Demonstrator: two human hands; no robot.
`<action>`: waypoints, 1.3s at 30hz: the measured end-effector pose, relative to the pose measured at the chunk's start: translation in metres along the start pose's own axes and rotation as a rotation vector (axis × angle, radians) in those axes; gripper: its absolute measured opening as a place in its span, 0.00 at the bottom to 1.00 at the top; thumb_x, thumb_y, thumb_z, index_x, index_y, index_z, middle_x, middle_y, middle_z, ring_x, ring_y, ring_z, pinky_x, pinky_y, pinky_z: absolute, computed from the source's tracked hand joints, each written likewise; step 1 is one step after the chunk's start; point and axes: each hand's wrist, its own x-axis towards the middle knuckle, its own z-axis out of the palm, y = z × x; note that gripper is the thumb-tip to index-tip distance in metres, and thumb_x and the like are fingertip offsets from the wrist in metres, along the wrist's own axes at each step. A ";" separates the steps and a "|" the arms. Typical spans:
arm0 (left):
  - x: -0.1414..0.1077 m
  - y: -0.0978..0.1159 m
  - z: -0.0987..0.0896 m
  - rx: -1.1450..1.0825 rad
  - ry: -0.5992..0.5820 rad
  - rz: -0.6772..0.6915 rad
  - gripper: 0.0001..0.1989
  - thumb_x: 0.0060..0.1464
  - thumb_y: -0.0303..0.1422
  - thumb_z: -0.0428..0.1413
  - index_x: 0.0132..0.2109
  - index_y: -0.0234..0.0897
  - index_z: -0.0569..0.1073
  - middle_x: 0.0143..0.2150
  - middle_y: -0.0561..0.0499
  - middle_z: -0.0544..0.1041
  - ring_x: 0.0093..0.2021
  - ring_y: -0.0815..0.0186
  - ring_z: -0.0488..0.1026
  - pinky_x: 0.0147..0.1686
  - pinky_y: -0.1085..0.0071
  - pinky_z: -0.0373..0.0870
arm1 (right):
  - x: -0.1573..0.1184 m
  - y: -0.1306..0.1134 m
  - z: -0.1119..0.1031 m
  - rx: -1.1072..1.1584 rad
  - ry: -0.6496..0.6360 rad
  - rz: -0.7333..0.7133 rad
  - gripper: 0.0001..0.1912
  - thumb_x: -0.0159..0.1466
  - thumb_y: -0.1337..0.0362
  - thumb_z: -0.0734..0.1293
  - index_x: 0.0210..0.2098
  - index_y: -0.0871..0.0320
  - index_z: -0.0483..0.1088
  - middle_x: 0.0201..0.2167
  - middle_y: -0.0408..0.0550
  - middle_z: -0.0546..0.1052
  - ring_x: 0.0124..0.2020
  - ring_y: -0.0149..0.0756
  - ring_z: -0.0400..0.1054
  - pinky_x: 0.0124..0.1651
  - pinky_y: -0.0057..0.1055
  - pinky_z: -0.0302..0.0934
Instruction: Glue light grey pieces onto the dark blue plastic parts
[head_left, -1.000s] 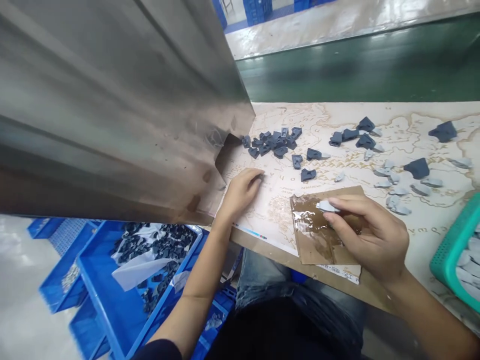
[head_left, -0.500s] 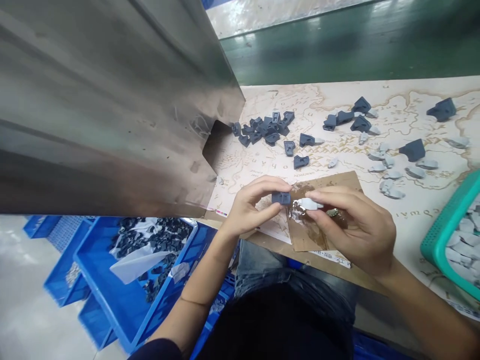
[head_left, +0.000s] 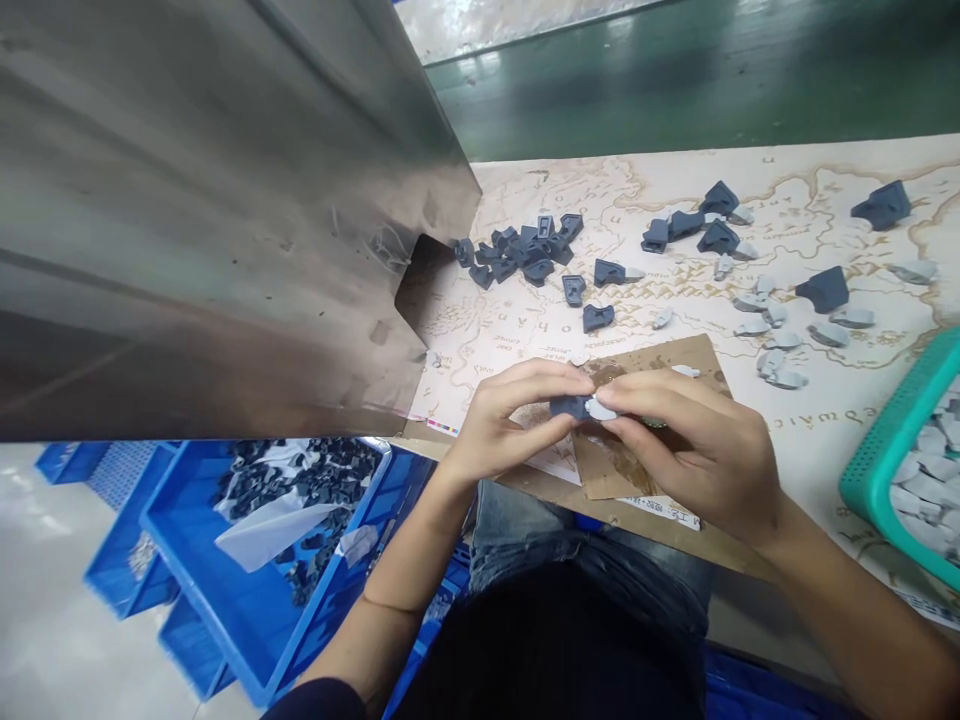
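Between thumb and fingers, my left hand (head_left: 511, 415) pinches a dark blue-grey plastic part (head_left: 568, 406). My right hand (head_left: 690, 445) grips a small light grey plastic piece (head_left: 601, 408), whose end meets the dark part's right side. Whether the two are joined, I cannot tell. Beneath both hands lies a brown cardboard sheet (head_left: 709, 362) with wet, shiny brown stains. Another light piece (head_left: 685, 371) rests near the cardboard's far edge.
A heap of dark parts (head_left: 529, 250) lies beyond my left hand, beside a metal panel (head_left: 225, 220). Loose light pieces (head_left: 780, 340) are scattered to the right, near a green basket (head_left: 862, 480) of light pieces. Blue bins (head_left: 247, 620) stand at lower left.
My right hand has moved left, bringing the light grey piece up against the dark part in my left hand. The view has shifted slightly.
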 end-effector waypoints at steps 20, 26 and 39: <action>-0.001 -0.004 0.010 0.083 0.004 -0.088 0.11 0.55 0.25 0.56 0.45 0.38 0.76 0.40 0.48 0.79 0.41 0.69 0.76 0.42 0.73 0.74 | -0.006 0.014 0.009 -0.063 -0.016 -0.051 0.08 0.64 0.74 0.63 0.40 0.61 0.72 0.37 0.51 0.78 0.41 0.34 0.73 0.45 0.30 0.71; 0.055 -0.016 0.002 0.192 -0.084 -0.152 0.11 0.55 0.30 0.54 0.45 0.39 0.76 0.40 0.48 0.78 0.40 0.68 0.74 0.36 0.74 0.73 | -0.007 0.010 -0.005 -0.317 0.252 0.025 0.18 0.64 0.68 0.64 0.54 0.59 0.67 0.47 0.56 0.73 0.47 0.40 0.70 0.48 0.38 0.70; 0.303 -0.143 0.080 0.699 -0.225 -0.211 0.13 0.45 0.34 0.55 0.17 0.39 0.61 0.18 0.49 0.69 0.31 0.56 0.76 0.34 0.61 0.74 | -0.025 0.023 0.017 -0.530 0.257 -0.121 0.19 0.68 0.56 0.56 0.51 0.60 0.66 0.41 0.49 0.78 0.37 0.33 0.73 0.33 0.28 0.70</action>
